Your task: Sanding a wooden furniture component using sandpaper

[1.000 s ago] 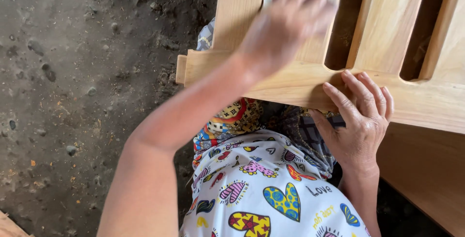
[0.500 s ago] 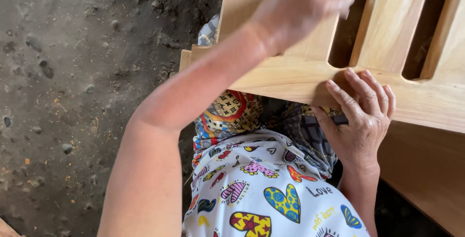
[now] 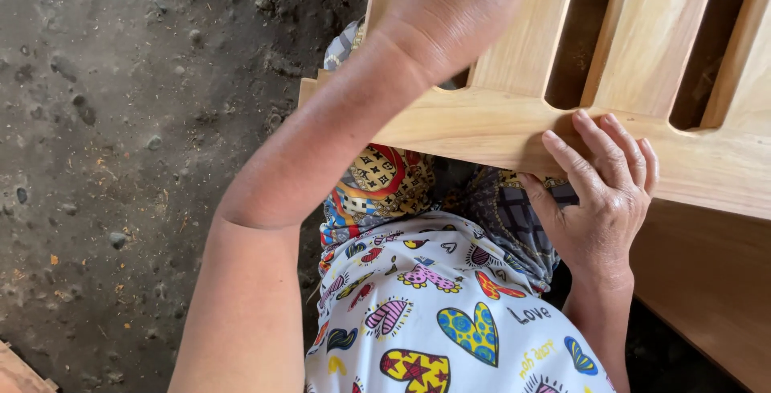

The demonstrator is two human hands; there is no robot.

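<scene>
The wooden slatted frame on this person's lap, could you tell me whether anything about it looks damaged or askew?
Nothing stands out: the wooden frame looks smooth and unbroken, its slats evenly spaced. The right hand steadies its rail; the left hand rests on a slat.

Location: informal woodworking workshop. Indicators: unfinished slatted wooden frame [image 3: 610, 120] of bare pale timber; packed dirt floor [image 3: 120, 160] scattered with stones and wood chips.

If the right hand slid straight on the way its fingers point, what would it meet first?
The right hand lies flat on the bottom rail of the wooden frame, fingers pointing up the picture. Going on, it would probably reach the upright slat first, with a dark gap on each side.
</scene>
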